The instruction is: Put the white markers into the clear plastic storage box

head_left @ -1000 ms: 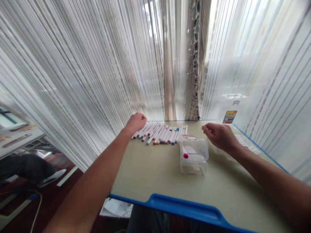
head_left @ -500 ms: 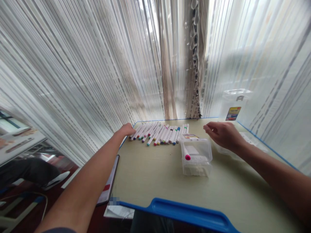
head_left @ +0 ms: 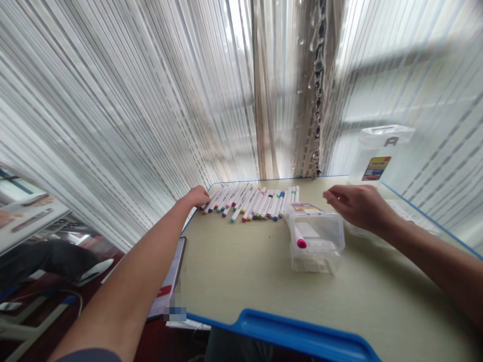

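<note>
My left hand [head_left: 198,196] is at the left end of a row of white markers [head_left: 241,203] with coloured caps. Its fingers curl down by the outermost markers, and their tips are hidden, so anything between them does not show. My right hand [head_left: 349,203] hovers over the right side of the table, fingers curled closed, with nothing visible in them. Just left of and below it stands a clear plastic box [head_left: 317,261]. One marker with a pink end [head_left: 301,244] leans in this box, its pink end toward me.
Behind my right forearm lies another clear plastic container [head_left: 372,236], partly hidden. A clear case with a yellow label [head_left: 376,168] stands at the back right. The table [head_left: 234,271] has a blue front tray [head_left: 302,329]. A tablet-like device [head_left: 171,281] sits at the left edge; string curtains [head_left: 169,100] hang behind.
The view has shifted slightly, moving the table things rightward in the picture. My left hand's fingers have dipped toward the leftmost markers. My right hand stays closed above the table.
</note>
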Demonstrator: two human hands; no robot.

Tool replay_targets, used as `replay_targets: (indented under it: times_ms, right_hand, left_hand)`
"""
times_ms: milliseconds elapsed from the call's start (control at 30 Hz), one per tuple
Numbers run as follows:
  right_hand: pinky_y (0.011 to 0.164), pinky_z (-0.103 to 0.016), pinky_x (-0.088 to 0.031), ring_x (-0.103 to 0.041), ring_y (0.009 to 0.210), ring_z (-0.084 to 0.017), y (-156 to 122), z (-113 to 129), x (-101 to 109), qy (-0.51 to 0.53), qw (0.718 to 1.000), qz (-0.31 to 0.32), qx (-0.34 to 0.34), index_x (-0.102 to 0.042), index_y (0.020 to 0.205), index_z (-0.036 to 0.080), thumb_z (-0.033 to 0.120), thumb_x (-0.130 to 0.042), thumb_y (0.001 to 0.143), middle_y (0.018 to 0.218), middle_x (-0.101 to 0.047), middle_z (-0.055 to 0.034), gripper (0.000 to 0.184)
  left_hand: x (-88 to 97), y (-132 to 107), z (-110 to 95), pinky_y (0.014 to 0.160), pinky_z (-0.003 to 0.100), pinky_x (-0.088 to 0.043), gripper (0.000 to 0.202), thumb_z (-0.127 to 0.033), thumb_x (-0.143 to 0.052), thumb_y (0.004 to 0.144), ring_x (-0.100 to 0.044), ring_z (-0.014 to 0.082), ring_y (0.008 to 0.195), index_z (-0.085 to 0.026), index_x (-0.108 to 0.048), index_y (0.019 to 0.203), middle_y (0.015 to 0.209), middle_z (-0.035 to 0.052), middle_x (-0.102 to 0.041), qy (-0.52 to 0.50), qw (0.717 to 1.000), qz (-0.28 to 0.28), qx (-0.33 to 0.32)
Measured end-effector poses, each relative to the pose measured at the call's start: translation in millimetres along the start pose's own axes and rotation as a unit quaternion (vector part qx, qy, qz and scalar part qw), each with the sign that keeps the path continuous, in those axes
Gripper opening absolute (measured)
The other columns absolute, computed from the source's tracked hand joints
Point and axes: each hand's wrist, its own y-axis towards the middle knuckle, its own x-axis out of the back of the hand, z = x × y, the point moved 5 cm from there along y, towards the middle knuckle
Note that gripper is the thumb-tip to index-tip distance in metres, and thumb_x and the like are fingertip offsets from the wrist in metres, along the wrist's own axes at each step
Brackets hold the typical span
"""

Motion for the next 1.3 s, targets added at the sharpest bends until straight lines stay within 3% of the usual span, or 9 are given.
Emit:
replay_targets:
  times_ms: [333,433,533,700,800,867,967,1133,1300]
  right_hand:
    - [0.053,-0.031,-0.034,-0.049,0.043,-0.016,2,3,4,-0.016,1.0,0.006,-0.011,-0.057,0.057,0.023,0.039,-0.048,0.088,0.049,-0.056,-0.0023,0.036]
    - [0.054,-0.03,-0.035,-0.051,0.046,-0.016,2,3,5,-0.017,1.0,0.001,-0.017,-0.059,0.059,0.023,0.036,-0.049,0.088,0.051,-0.059,-0.003,0.034]
    - [0.055,-0.03,-0.036,-0.052,0.046,-0.016,3,3,5,-0.011,1.0,-0.001,-0.015,-0.06,0.059,0.022,0.036,-0.05,0.088,0.052,-0.06,-0.003,0.034]
    - [0.054,-0.029,-0.035,-0.053,0.046,-0.016,3,1,6,0.031,0.999,-0.014,-0.03,-0.057,0.056,0.022,0.037,-0.052,0.089,0.052,-0.061,-0.0032,0.037]
    - [0.056,-0.029,-0.041,-0.06,0.049,-0.018,3,1,8,0.05,0.998,-0.021,-0.036,-0.062,0.064,0.021,0.039,-0.048,0.095,0.058,-0.068,-0.0044,0.038]
    - [0.058,-0.028,-0.045,-0.065,0.053,-0.018,3,2,10,0.057,0.997,-0.026,-0.037,-0.066,0.075,0.02,0.041,-0.042,0.099,0.066,-0.073,-0.0047,0.04]
    - [0.06,-0.028,-0.049,-0.067,0.055,-0.017,3,8,17,0.105,0.992,-0.048,-0.046,-0.067,0.095,0.019,0.046,-0.038,0.102,0.076,-0.076,-0.0047,0.04]
    - [0.057,-0.028,-0.051,-0.066,0.057,-0.016,2,29,30,0.218,0.972,-0.077,-0.041,-0.063,0.114,0.021,0.05,-0.042,0.101,0.084,-0.075,-0.0051,0.039]
    - [0.057,-0.029,-0.052,-0.067,0.067,-0.017,-2,51,36,0.304,0.949,-0.08,-0.008,-0.062,0.12,0.021,0.045,-0.053,0.098,0.093,-0.075,-0.006,0.034]
  left_hand:
    - [34.8,-29,-20,0.091,0.044,-0.056,0.035,-0.035,-0.065,0.093,-0.065,0.0257,0.11,-0.017,-0.063,0.123,0.124,0.0098,-0.064,-0.022,0.991,-0.131,-0.029]
    - [50.0,-49,-52,0.094,0.039,-0.051,0.02,-0.025,-0.065,0.09,-0.065,0.0285,0.107,-0.013,-0.073,0.104,0.11,0.0129,-0.073,-0.072,0.97,-0.214,-0.085]
    - [60.5,-76,-97,0.094,0.035,-0.049,0.022,-0.02,-0.061,0.09,-0.066,0.0246,0.103,-0.015,-0.073,0.108,0.112,0.0107,-0.074,-0.143,0.932,-0.289,-0.166]
    - [63.3,-117,-165,0.078,0.027,-0.053,0.021,-0.025,-0.06,0.092,-0.068,0.0149,0.082,-0.017,-0.069,0.108,0.104,0.007,-0.075,-0.274,0.854,-0.329,-0.295]
    - [50.9,-134,-181,0.074,0.029,-0.056,0.014,-0.022,-0.07,0.084,-0.068,0.0152,0.079,-0.014,-0.066,0.094,0.094,0.0077,-0.073,-0.52,0.722,-0.277,-0.363]
    - [31.8,-139,-188,0.076,0.034,-0.059,0.018,-0.023,-0.075,0.08,-0.069,0.0158,0.077,-0.015,-0.063,0.09,0.087,0.0043,-0.071,-0.65,0.645,-0.176,-0.362]
    - [1.8,-148,-195,0.086,0.038,-0.059,0.028,-0.025,-0.084,0.072,-0.072,0.0159,0.081,-0.015,-0.062,0.086,0.085,0.0018,-0.072,-0.75,0.572,-0.042,-0.33]
    - [-27.0,-161,-199,0.083,0.031,-0.059,0.033,-0.025,-0.091,0.063,-0.073,0.0152,0.08,-0.013,-0.069,0.085,0.086,0.0029,-0.075,-0.792,0.53,0.056,-0.296]
    - [-41.9,-164,-201,0.072,0.026,-0.055,0.033,-0.03,-0.093,0.06,-0.071,0.0133,0.071,-0.014,-0.072,0.081,0.076,0.002,-0.075,-0.776,0.546,0.066,-0.309]
